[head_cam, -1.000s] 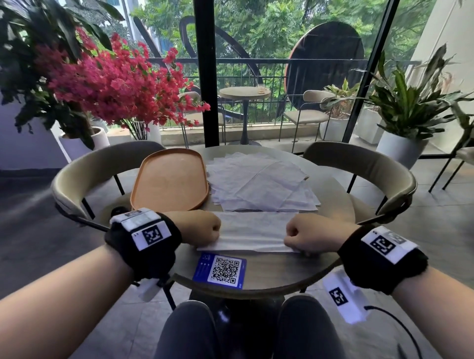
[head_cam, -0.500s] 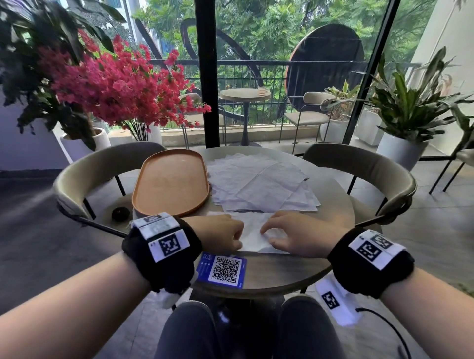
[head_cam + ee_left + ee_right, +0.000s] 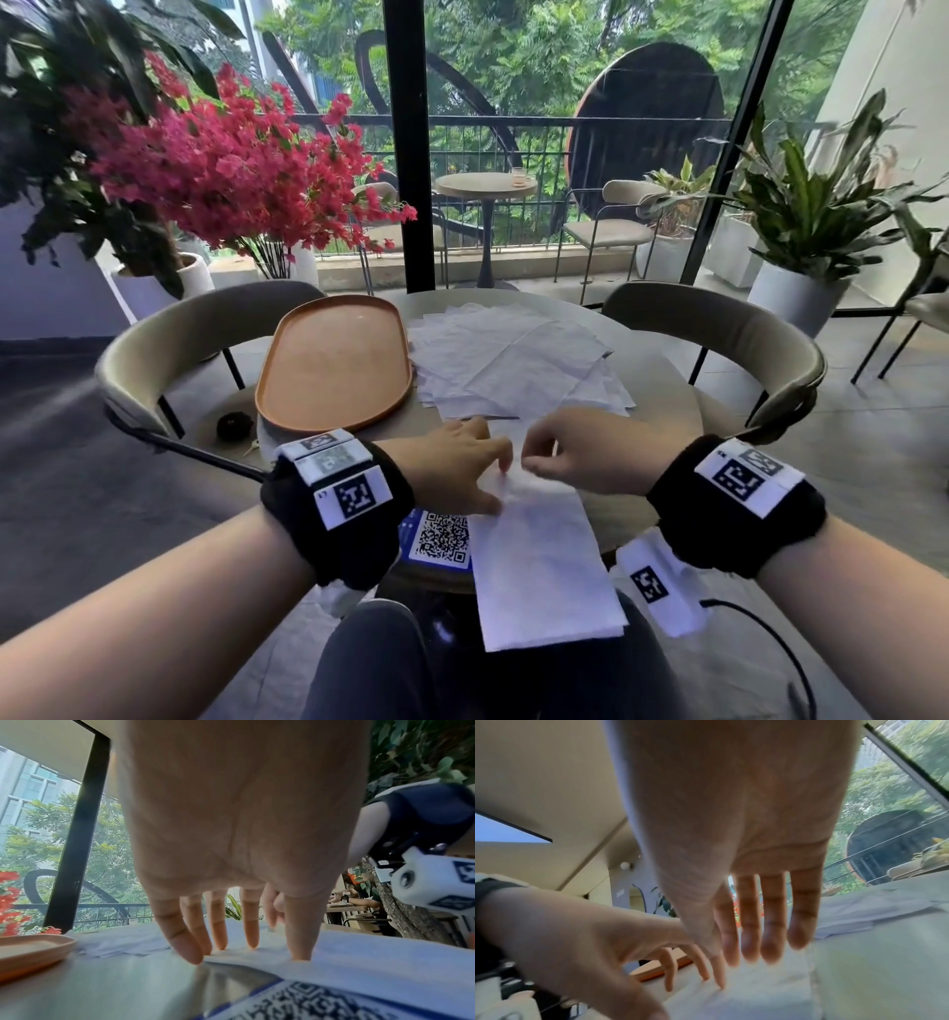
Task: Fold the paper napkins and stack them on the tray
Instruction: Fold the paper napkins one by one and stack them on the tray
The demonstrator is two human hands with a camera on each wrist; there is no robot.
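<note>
Thin white paper, soft and tearable: napkin [image 3: 539, 560] pinned under spread left hand [image 3: 452, 470] fingertips [image 3: 190, 956], draping off table edge [image 3: 662, 390]. Right hand [image 3: 575, 457] fingers loosely extended just above. Best pinched lightly at near corners.

A round grey table [image 3: 662, 390] carries everything. An orange oval tray [image 3: 334, 360] is set at ten o'clock, a loose spread of unfolded napkins [image 3: 513, 354] at twelve to one o'clock. A folded napkin [image 3: 539, 560] overhangs the six o'clock edge, just beside a blue QR card [image 3: 441, 539].
</note>
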